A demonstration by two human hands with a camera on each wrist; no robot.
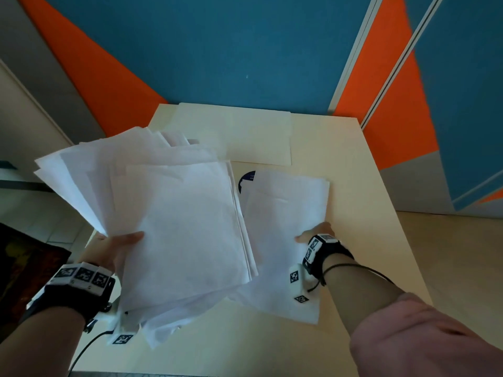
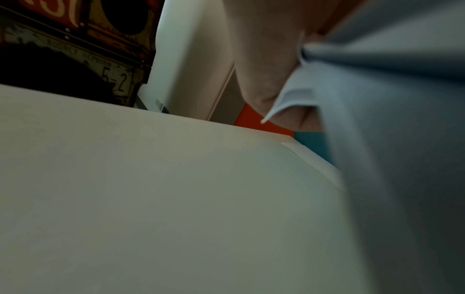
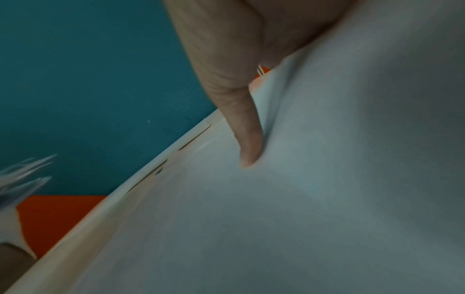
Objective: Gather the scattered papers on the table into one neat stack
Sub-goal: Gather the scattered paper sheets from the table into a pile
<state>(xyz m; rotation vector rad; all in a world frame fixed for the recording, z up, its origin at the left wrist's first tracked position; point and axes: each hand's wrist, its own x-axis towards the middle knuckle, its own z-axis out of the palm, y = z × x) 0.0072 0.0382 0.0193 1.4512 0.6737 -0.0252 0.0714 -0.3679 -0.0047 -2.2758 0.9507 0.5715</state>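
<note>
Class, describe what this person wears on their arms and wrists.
Each wrist carries a black strap with white blocks bearing black square code markers: left wrist band, right wrist band. A black cable trails from the left. A pink sleeve is pushed up the right forearm.

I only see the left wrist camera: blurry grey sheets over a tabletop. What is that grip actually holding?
Observer: The left grip holds a fanned bundle of white papers, thumb on top.
Visitor: Is the other one busy?
Observer: Yes, the right grip holds a smaller pile by its near edge.
Visitor: Anything else lying there?
Observer: A sheet with a dark blue mark peeks out between the two piles.
</note>
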